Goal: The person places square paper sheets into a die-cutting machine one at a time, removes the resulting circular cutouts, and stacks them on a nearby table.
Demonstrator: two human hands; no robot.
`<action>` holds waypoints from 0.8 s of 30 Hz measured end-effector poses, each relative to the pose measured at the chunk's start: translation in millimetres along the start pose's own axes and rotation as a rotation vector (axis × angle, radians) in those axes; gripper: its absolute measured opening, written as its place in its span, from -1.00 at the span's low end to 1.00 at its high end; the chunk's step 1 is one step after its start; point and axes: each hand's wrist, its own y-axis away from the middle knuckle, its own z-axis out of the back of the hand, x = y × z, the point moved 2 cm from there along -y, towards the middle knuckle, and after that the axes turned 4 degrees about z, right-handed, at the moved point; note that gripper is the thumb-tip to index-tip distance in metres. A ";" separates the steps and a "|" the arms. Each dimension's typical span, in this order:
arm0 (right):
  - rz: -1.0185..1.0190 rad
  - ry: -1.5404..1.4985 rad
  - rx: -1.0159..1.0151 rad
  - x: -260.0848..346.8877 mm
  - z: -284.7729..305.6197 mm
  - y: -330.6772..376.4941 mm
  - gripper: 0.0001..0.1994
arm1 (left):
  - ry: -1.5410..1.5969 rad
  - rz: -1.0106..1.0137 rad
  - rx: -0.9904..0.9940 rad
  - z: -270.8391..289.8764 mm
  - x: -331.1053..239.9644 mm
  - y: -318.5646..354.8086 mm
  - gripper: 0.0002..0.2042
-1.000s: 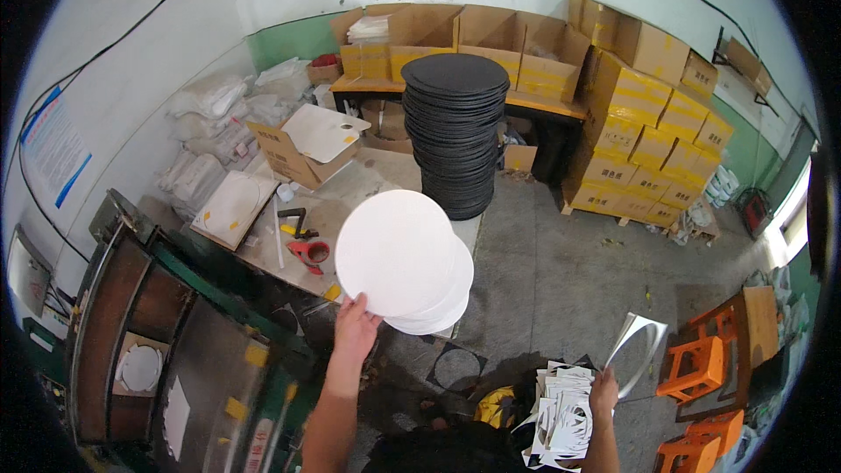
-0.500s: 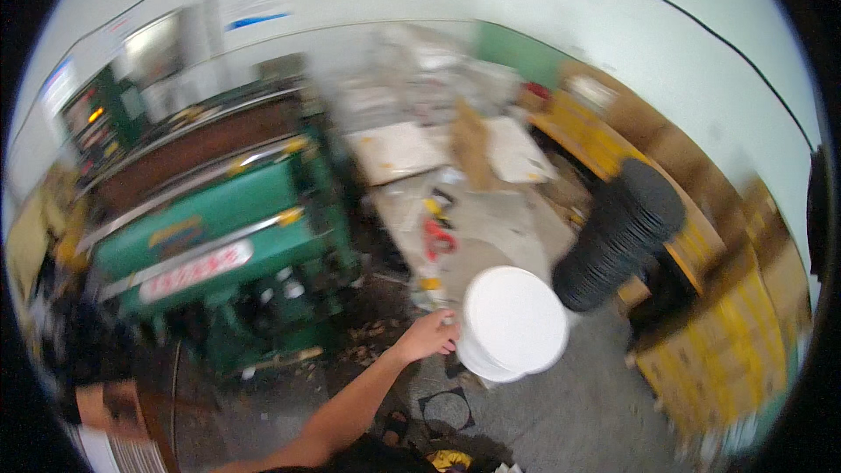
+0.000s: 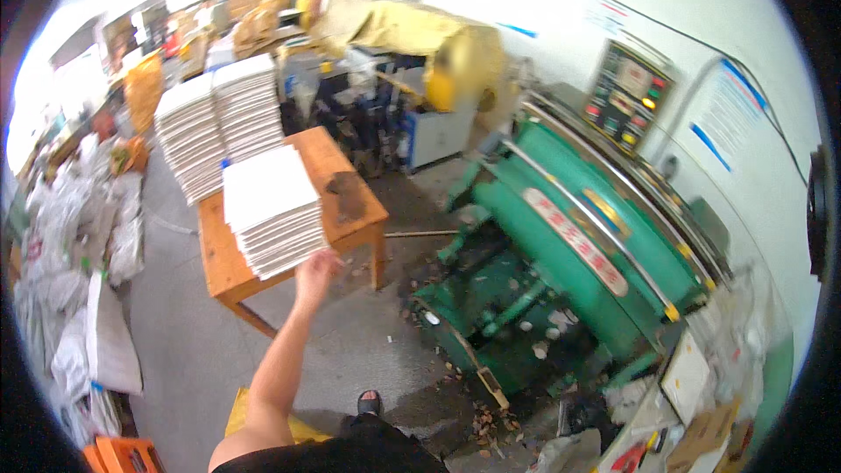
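My left hand (image 3: 317,271) reaches out at the near right corner of a stack of white square sheets (image 3: 270,186). The fingers are partly bent and apart, and I see nothing held in them. Whether the fingertips touch the sheets or only overlap them in the view, I cannot tell. The stack rests on a small wooden table (image 3: 357,215), its layers slightly uneven. Beyond it stand two taller piles of similar white sheets (image 3: 188,136). My right hand does not show.
A green machine (image 3: 561,241) with a control panel (image 3: 629,95) stands at right. Plastic bags and sacks (image 3: 74,210) line the left side. An orange crate (image 3: 123,455) is at lower left. Scraps (image 3: 491,425) litter the floor by the machine. A yellow-covered machine (image 3: 394,26) stands behind.
My view has swung left, from the white round pile and black stack to the wooden table. My left hand has gone from beside the white round pile to the square sheets.
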 end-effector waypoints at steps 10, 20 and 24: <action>0.065 0.255 0.260 109.4 -80.5 -72.5 -0.62 | -0.065 0.247 -0.638 273.3 115.5 -139.6 -0.67; 0.137 0.600 0.241 118.0 -85.6 -81.1 -0.61 | 0.771 0.469 0.023 240.6 30.1 -3.1 -0.67; -0.288 0.046 0.238 -30.3 -55.1 -125.2 -0.63 | 0.634 0.279 -0.233 277.4 94.2 -51.3 -0.65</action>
